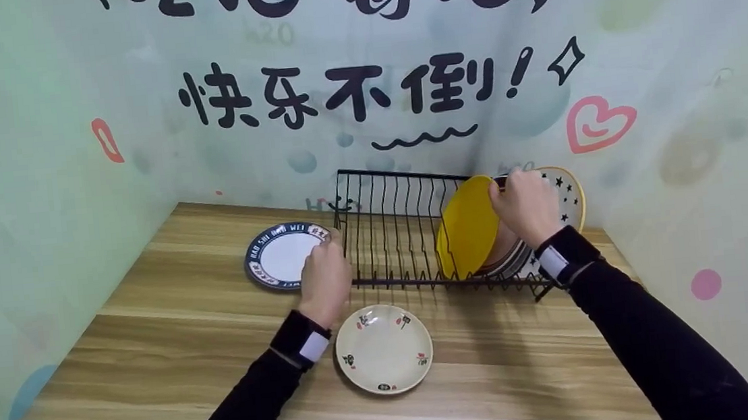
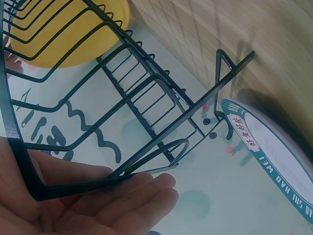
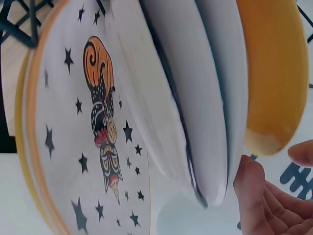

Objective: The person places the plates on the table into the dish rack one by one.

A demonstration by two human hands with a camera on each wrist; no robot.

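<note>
My left hand grips the left end of the black wire dish rack, its corner bar between thumb and fingers. In the rack's right part a yellow plate stands on edge. My right hand is at that plate's upper edge. In the right wrist view, its thumb and fingers lie apart on either side of the yellow rim, without a clear pinch. Further right in the rack stand several pale plates and a star-patterned plate with an orange rim.
Left of the rack, a white plate with a blue lettered rim lies on the wooden table. A small cream plate with little printed figures lies in front of the rack. A printed curtain hangs behind.
</note>
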